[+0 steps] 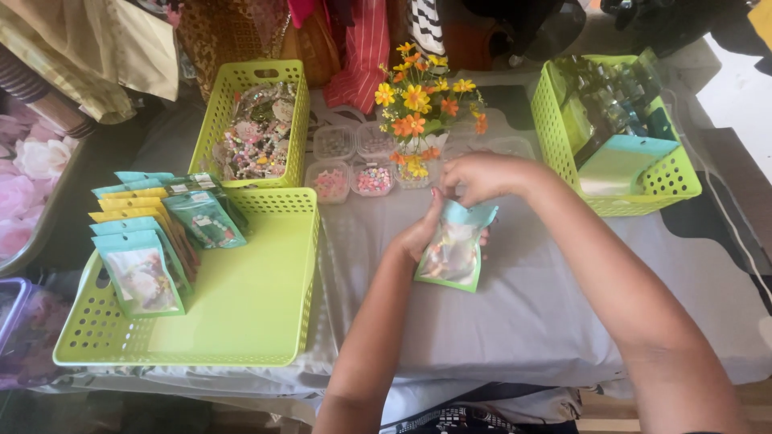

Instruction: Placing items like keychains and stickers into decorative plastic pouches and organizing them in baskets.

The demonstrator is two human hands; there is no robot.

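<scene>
Teal-topped clear plastic pouch [452,251] held at frame centre above grey-clothed tabletop [523,313], cupped from behind in curled left hand [422,233]. Top edge pinched shut-fingered by right hand [474,177], seemingly for sealing. Similar filled pouches [145,241] stacked upright in shallow green plastic basket [241,313], lower left.

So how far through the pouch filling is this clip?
Done: a row of filled pouches stands in the near green basket. In hand: the left hand holds one pouch while the right hand works at its top. Left: more bagged pieces in the far-left basket and flat pouches in the right basket.
</scene>
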